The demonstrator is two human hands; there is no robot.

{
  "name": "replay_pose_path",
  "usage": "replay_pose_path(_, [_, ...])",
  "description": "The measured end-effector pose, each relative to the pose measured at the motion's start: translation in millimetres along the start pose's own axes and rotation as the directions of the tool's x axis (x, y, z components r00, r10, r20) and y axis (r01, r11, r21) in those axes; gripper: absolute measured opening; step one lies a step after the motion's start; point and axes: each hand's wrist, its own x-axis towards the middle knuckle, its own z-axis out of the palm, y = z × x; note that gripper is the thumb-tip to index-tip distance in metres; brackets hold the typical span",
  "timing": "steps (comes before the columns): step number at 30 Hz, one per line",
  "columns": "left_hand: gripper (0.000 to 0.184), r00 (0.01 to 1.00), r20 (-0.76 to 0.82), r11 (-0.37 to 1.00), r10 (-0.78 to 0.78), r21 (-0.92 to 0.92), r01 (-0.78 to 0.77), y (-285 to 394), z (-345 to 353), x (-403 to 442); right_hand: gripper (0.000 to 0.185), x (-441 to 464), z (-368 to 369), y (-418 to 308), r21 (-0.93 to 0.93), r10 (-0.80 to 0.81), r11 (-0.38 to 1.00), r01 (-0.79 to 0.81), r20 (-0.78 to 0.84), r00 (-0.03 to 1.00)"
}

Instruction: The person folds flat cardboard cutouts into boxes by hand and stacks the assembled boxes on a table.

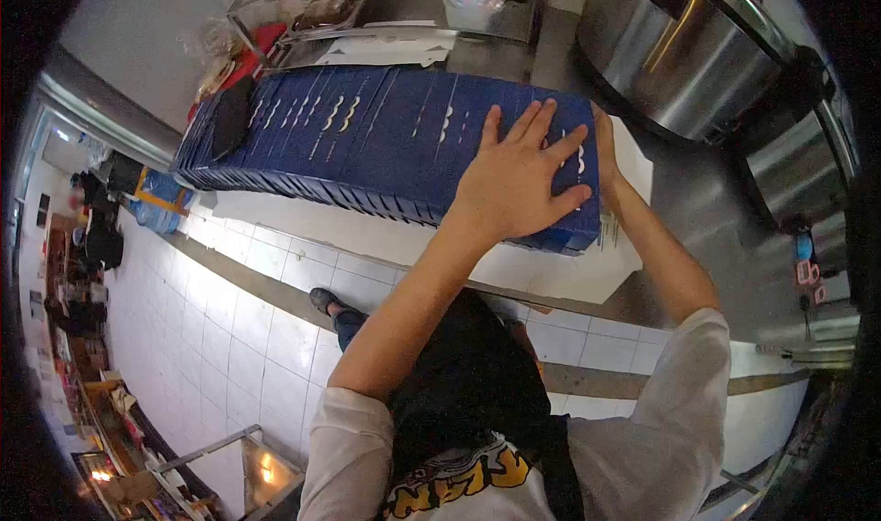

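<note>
A long row of dark blue flat pieces, like folded cartons packed on edge (404, 126), lies across the counter. White wavy marks show between some of them. My left hand (518, 181) rests on top of the row near its right end, fingers spread and palm down. Against the right end face stands my right hand (606, 149), seen edge-on and seemingly flat. Its fingers are partly hidden by the row. Under the row is a white cardboard sheet (569, 278). A black object (234, 117), its kind unclear, lies on the row's left end.
Large steel pots (679, 53) stand on the steel counter (707, 200) at the back right. A metal rack (404, 7) behind holds a clear plastic tub (473, 7). White tiled floor (239, 319) lies below left, with a person's shoe (321, 299) near the counter.
</note>
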Motion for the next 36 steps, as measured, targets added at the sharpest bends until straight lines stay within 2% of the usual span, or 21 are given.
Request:
replay_pose_path(1, [0.066, 1.0, 0.006, 1.0, 0.008, -0.002, -0.008, 0, 1, 0, 0.045, -3, 2, 2, 0.11, 0.008, 0.994, -0.011, 0.027, 1.0])
replay_pose_path(2, [0.066, 1.0, 0.01, 1.0, 0.005, 0.003, -0.005, 2, -2, 2, 0.045, -8, 8, -7, 0.111, 0.004, 0.994, -0.007, 0.022, 1.0])
replay_pose_path(4, [0.067, 1.0, 0.013, 1.0, 0.001, 0.007, -0.001, 2, -3, 2, 0.055, -14, 16, -13, 0.254, 0.25, 0.933, -0.255, 0.052, 0.967])
replay_pose_path(13, [0.076, 0.998, 0.061, 1.0, -0.013, -0.025, 0.014, 0, -3, 5, 0.042, -22, 32, 25, 0.275, 0.221, 0.935, -0.225, 0.048, 0.974])
replay_pose_path(14, [0.082, 0.998, 0.068, 0.997, -0.01, -0.07, 0.014, -1, -3, 5, 0.04, -19, 32, 28, 0.263, 0.196, 0.945, -0.196, 0.03, 0.98])
replay_pose_path(16, [0.088, 0.996, 0.083, 0.993, -0.011, -0.118, 0.021, -4, -7, 3, 0.037, -14, 25, 32, 0.206, 0.099, 0.975, -0.085, -0.058, 0.993])
replay_pose_path(17, [0.095, 0.99, 0.134, 0.992, 0.043, -0.125, -0.026, -6, -12, 2, 0.035, -15, 22, 31, 0.148, 0.006, 0.989, 0.015, -0.14, 0.99])
replay_pose_path(19, [0.101, 0.977, 0.185, 0.986, 0.106, -0.15, -0.079, -8, -19, -1, 0.032, -29, 8, 30, -0.12, -0.281, 0.959, 0.255, -0.309, 0.909])
replay_pose_path(21, [0.108, 0.94, 0.265, 0.977, 0.213, -0.048, -0.208, -11, -24, -6, 0.027, -78, 17, 8, -0.378, -0.437, 0.875, 0.302, -0.349, 0.829])
replay_pose_path(22, [0.108, 0.938, 0.271, 0.976, 0.215, -0.034, -0.213, -11, -24, -5, 0.029, -104, 20, 0, -0.19, -0.242, 0.965, 0.181, -0.378, 0.894])
replay_pose_path(23, [0.108, 0.936, 0.274, 0.975, 0.22, -0.05, -0.215, -11, -23, -6, 0.032, -128, 22, -3, 0.006, -0.043, 0.999, 0.049, -0.367, 0.929])
replay_pose_path(24, [0.11, 0.943, 0.255, 0.977, 0.212, -0.036, -0.21, -11, -22, -7, 0.03, -149, 26, -1, -0.063, 0.011, 0.997, -0.035, -0.345, 0.939])
replay_pose_path(26, [0.112, 0.947, 0.243, 0.978, 0.209, -0.032, -0.208, -7, -18, -5, 0.032, -182, 47, 9, -0.131, 0.075, 0.983, -0.125, -0.337, 0.938])
replay_pose_path(27, [0.114, 0.954, 0.226, 0.98, 0.197, -0.028, -0.195, -5, -18, -5, 0.038, -195, 65, 18, -0.284, -0.045, 0.954, -0.09, -0.435, 0.899])
replay_pose_path(29, [0.116, 0.966, 0.204, 0.987, 0.16, -0.012, -0.161, -6, -18, -9, 0.047, -195, 90, 31, -0.435, -0.166, 0.897, -0.073, -0.486, 0.858])
replay_pose_path(30, [0.118, 0.968, 0.202, 0.989, 0.148, -0.016, -0.148, -6, -18, -9, 0.044, -191, 97, 36, -0.208, -0.132, 0.978, 0.021, -0.533, 0.836])
replay_pose_path(32, [0.12, 0.97, 0.2, 0.99, 0.142, -0.027, -0.139, -6, -17, -8, 0.04, -189, 110, 34, 0.026, -0.096, 0.991, 0.133, -0.556, 0.826])
replay_pose_path(36, [0.122, 0.972, 0.188, 0.99, 0.142, -0.036, -0.138, -6, -15, -7, 0.041, -188, 120, 34, -0.024, -0.168, 0.981, 0.193, -0.604, 0.779])
